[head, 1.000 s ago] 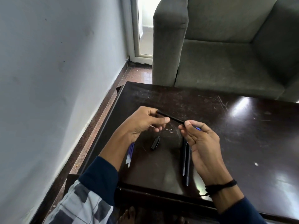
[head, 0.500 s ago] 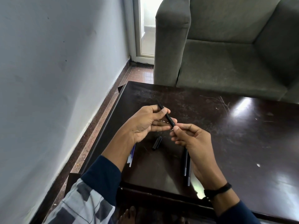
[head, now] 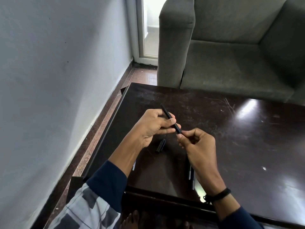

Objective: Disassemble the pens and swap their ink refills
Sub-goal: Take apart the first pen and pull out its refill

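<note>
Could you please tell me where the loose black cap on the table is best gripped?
Pinch the cap across its middle from above: it lies flat on the table, its long sides free. The left hand and right hand both hold the pen.

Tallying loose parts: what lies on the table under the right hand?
Two slim dark pen pieces lie side by side, only their near ends showing. The right hand covers their far ends, so their full length is hidden.
</note>
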`<state>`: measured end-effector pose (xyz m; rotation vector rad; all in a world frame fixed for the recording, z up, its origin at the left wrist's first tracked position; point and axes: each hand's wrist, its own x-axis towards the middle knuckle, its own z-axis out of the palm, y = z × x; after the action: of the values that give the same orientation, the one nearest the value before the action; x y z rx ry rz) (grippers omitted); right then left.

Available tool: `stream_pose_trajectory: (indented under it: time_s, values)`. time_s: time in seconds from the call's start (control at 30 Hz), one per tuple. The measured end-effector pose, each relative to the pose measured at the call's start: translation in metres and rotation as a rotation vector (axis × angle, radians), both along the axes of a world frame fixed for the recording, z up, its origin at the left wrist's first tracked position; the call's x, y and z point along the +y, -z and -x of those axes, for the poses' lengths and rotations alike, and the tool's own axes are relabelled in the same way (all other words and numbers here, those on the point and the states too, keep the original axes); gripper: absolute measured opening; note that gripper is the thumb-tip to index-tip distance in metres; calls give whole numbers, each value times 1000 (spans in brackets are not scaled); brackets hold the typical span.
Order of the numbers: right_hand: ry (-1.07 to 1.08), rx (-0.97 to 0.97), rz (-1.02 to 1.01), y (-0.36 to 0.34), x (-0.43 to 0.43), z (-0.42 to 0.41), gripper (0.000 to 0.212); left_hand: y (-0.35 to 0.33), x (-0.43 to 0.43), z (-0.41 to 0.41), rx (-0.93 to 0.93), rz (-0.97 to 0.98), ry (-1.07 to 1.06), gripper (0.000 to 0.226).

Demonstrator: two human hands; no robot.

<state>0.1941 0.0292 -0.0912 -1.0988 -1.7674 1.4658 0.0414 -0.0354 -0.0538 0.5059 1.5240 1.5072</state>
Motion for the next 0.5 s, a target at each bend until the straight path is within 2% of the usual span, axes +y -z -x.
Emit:
stream_pose_trajectory:
  time_s: [0.17, 0.3, 0.5]
  values:
    - [-34, 58, 33, -4, 2, 1, 12, -1, -1, 3, -39, -18, -27, 19]
    - [-41, 104, 74, -5, 3, 0, 2, -2, -2, 6, -44, -28, -38, 20]
    - [-8, 61, 3, -3, 2, 0, 11, 0, -1, 4, -55, -17, -29, 18]
